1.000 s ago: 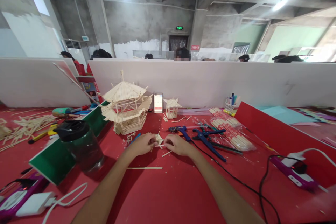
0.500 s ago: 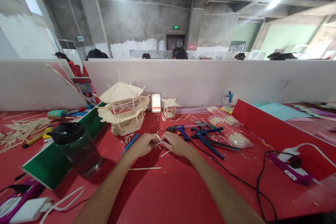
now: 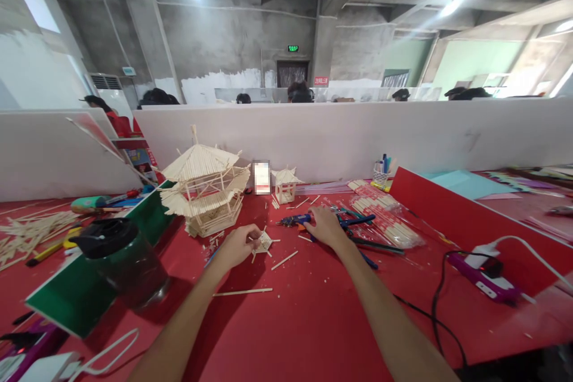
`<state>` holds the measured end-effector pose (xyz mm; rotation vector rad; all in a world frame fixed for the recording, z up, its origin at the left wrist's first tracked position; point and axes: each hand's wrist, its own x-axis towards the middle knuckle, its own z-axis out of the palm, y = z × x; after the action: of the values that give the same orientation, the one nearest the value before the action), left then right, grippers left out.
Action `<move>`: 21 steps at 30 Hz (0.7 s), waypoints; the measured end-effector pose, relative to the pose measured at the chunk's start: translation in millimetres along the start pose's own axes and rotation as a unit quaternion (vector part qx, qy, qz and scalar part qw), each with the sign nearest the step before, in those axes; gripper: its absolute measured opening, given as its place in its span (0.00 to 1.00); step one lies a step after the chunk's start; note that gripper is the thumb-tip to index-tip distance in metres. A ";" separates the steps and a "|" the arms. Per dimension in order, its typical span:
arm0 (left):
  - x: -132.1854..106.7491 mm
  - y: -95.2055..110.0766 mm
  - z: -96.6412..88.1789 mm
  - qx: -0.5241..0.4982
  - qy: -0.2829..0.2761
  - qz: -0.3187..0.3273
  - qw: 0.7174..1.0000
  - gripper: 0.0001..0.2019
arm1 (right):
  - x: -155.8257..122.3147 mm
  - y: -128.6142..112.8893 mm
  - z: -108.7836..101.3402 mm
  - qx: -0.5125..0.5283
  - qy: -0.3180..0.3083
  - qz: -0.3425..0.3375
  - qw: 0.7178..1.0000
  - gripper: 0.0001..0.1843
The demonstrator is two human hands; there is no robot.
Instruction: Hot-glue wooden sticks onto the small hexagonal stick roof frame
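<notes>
My left hand is closed, with its fingertips pinching the left edge of a small web-like frame of thin wooden sticks, low over the table. My right hand is closed around a blue hot glue gun lying on its side with the nozzle to the left. Part of the glue gun is hidden under the fingers. A loose stick lies between my hands, and a longer stick nearer to me. Under my left wrist a blue pen-like tool is mostly covered.
A large stick pavilion and a small one stand at the back. Blue-handled cutters and bagged stick bundles lie to the right. A dark bottle is left, by a green divider. A black cable crosses the right side.
My right hand has left the small stick frame and moved right onto the glue gun. My left hand stays at the frame, which shows more fully now. The view has shifted slightly.
</notes>
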<state>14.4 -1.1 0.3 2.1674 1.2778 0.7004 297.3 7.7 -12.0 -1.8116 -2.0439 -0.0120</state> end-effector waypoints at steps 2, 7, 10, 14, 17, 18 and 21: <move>0.4 -0.8 0.5 -0.003 0.002 -0.007 1.000 0.06 | -0.3 8.6 -9.7 -0.001 -0.001 0.019 1.000 0.16; 0.2 0.7 0.0 -0.005 0.002 -0.015 1.000 0.12 | -12.9 33.8 -36.2 -0.058 -0.061 0.127 0.988 0.28; 0.4 0.3 0.8 -0.025 0.002 -0.016 1.000 0.12 | -20.4 48.6 -44.1 -0.083 -0.153 0.168 0.970 0.40; 1.9 -3.3 2.8 -0.065 -0.002 -0.017 0.998 0.13 | -21.3 55.0 -43.0 -0.078 -0.222 0.182 0.955 0.44; 2.8 -4.3 2.6 -0.080 0.007 -0.021 0.997 0.13 | -19.8 52.1 -40.8 -0.077 -0.199 0.183 0.960 0.40; 2.8 -3.8 2.0 -0.081 0.010 -0.021 0.996 0.13 | -19.7 50.8 -41.2 -0.079 -0.185 0.184 0.962 0.38; 2.2 -0.8 -0.5 -0.075 0.020 -0.022 0.997 0.12 | -20.1 49.3 -47.8 -0.086 -0.152 0.186 0.967 0.29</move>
<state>14.5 1.3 0.5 2.0084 1.2466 0.7998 359.8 -16.7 12.9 -2.4102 -1.9058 0.2141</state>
